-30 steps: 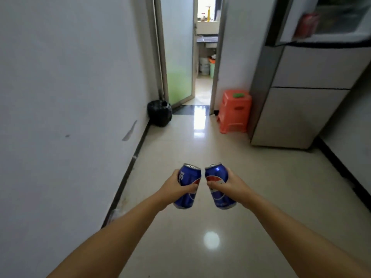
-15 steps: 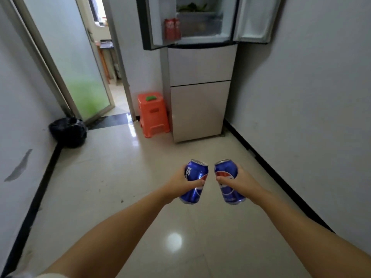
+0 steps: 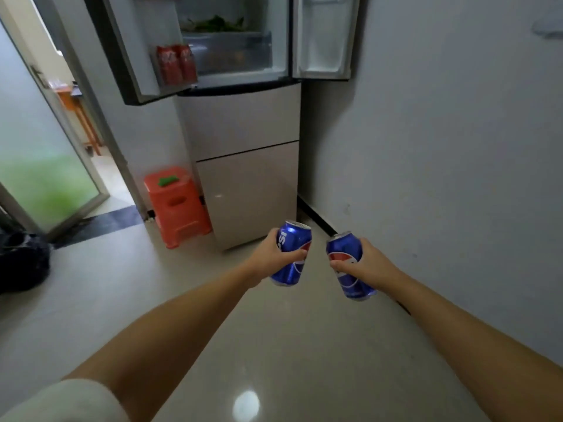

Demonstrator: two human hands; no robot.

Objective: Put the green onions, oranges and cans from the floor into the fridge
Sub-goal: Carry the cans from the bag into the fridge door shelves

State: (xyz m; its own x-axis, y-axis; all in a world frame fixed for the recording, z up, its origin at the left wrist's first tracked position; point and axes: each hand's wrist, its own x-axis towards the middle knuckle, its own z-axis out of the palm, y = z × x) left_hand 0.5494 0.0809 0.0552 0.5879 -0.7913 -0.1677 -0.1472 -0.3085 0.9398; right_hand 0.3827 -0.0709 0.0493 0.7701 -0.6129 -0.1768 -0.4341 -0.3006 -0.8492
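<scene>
Holding one blue can apiece, both bare forearms reach out over a glossy pale tiled floor [image 3: 91, 300] that mirrors a round ceiling light. The left hand [image 3: 271, 257] has its grip wrapped around the left can [image 3: 292, 254], a smooth metal cylinder tilted with its silver rim leaning away, the thumb pressed across the red-and-white emblem. The right hand [image 3: 365, 266] has its grip closed about the right can [image 3: 347, 266] in the same fashion, fingers behind and thumb in front; that can tilts the other way, and the two stay apart with a narrow gap between them. Ahead stands the fridge [image 3: 243, 132], its lower drawers flat and matte beige, its two upper doors swung open. The left door shelf carries red cans [image 3: 176, 67] standing upright side by side. Inside, leafy greens [image 3: 216, 24] lie above a clear plastic crisper drawer [image 3: 228, 50]; whether these are the green onions cannot be told. Just beside the fridge sits an orange moulded plastic stool [image 3: 176, 205] with a small green thing [image 3: 167, 180] on its top. A dark crumpled bag [image 3: 21, 260] rests by the frosted glass door [image 3: 39, 166].
</scene>
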